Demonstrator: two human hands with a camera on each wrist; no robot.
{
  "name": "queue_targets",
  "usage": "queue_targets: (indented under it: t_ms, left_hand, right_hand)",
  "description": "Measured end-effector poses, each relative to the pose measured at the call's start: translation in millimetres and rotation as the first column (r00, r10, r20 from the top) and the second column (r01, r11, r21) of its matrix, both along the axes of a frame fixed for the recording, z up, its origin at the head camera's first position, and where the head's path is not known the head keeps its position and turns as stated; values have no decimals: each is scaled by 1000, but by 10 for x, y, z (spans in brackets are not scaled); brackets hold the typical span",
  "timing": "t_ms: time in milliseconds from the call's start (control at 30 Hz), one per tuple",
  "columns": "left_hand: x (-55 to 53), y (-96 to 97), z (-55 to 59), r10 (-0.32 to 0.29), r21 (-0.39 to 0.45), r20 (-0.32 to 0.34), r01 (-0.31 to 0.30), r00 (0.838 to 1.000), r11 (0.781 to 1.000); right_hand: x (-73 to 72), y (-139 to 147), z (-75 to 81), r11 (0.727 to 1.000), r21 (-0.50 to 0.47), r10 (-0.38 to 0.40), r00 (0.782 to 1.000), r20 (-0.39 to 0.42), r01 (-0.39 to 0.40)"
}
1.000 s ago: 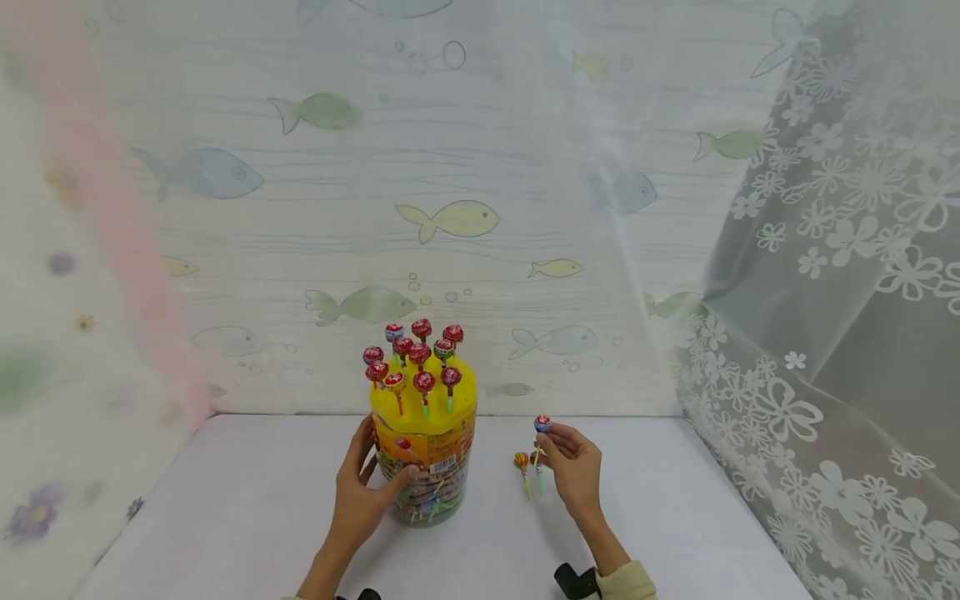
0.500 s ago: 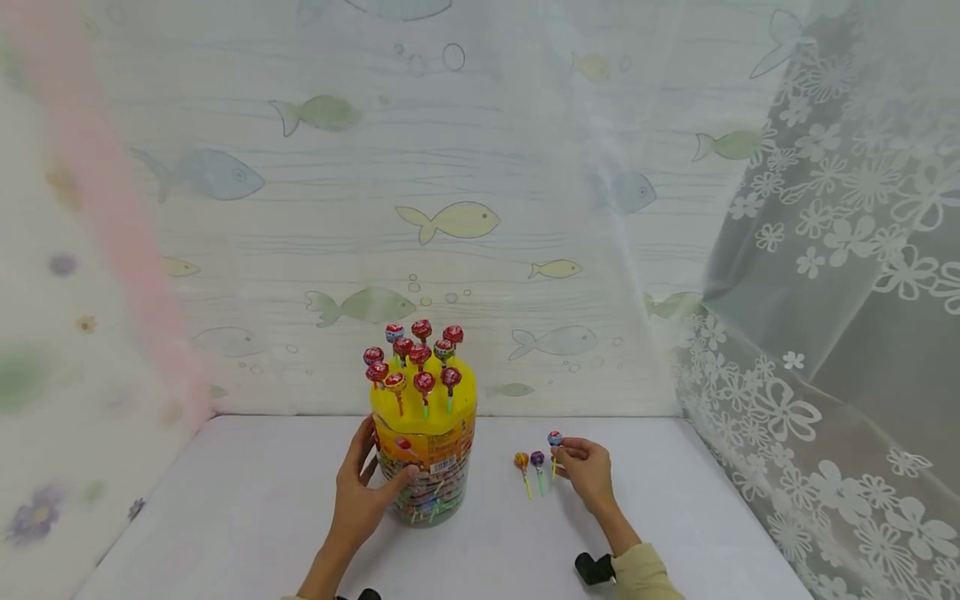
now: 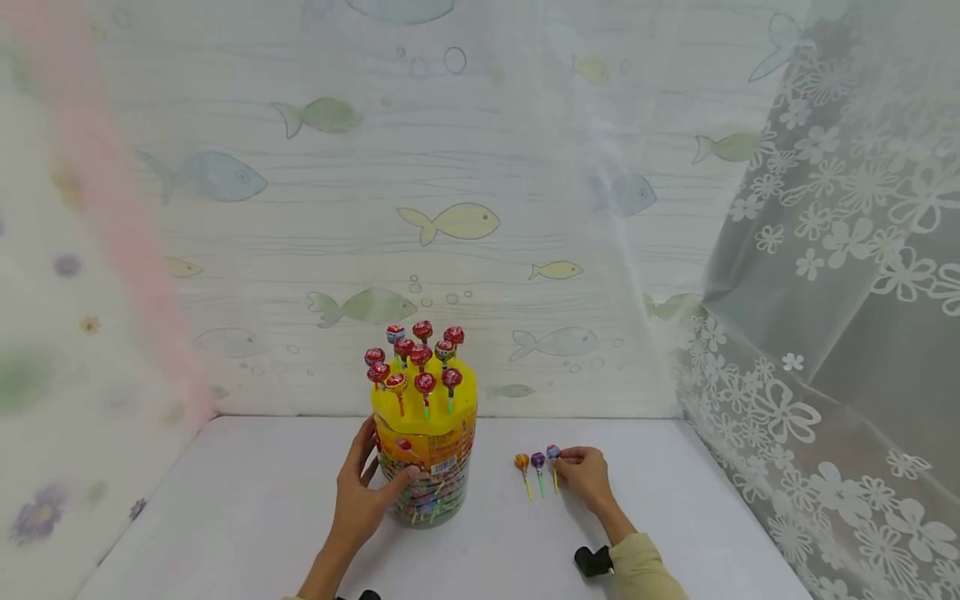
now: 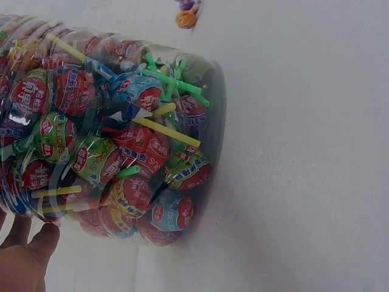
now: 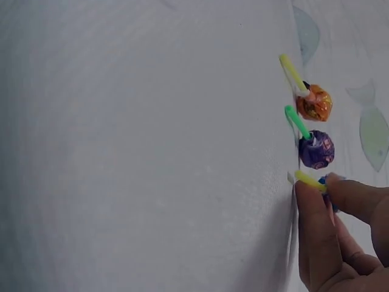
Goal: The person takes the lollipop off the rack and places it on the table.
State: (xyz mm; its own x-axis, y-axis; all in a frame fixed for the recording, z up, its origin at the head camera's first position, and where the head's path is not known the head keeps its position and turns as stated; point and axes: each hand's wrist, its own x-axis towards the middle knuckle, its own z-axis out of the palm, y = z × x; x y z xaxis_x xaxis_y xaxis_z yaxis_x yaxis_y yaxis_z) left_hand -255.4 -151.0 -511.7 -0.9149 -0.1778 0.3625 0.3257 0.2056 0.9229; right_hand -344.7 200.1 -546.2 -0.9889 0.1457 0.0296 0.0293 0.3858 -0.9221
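I'm lowering the blue lollipop (image 3: 553, 452), pinched in my right hand (image 3: 587, 474), beside the purple lollipop (image 3: 537, 460), lining up three. My left hand (image 3: 366, 493) is gripping the jar (image 3: 444, 446).

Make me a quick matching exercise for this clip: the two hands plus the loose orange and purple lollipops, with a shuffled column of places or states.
1. purple lollipop
2. left hand
3. orange lollipop
4. right hand

A. grips the side of the jar
B. closest of the loose three to the jar
C. pinches the blue lollipop
D. middle one of the loose three

Pairs: 1-D, 2-A, 3-B, 4-C
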Motion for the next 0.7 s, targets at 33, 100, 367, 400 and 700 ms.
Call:
queue_targets:
  t_ms: [33, 100, 367, 400, 700]
  left_hand:
    - [1, -1, -5, 0, 0, 3, 0, 1000, 1000]
    - [0, -4, -11, -2, 4, 8, 2, 1000, 1000]
    - [5, -13, -1, -8, 6, 6, 8, 1000, 1000]
    - [6, -13, 2, -8, 6, 6, 8, 1000, 1000]
    - [15, -6, 5, -3, -1, -1, 3, 1000, 1000]
  right_hand:
    - [-5, -1, -4, 1000, 15, -2, 1000, 4, 2]
    - [-15, -4, -9, 999, 41, -1, 1000, 12, 1]
    - [-54, -16, -6, 992, 122, 12, 1000, -6, -12]
    - [-59, -15, -7, 992, 125, 14, 1000, -4, -14]
    - [-56, -30, -4, 991, 128, 32, 999, 37, -36]
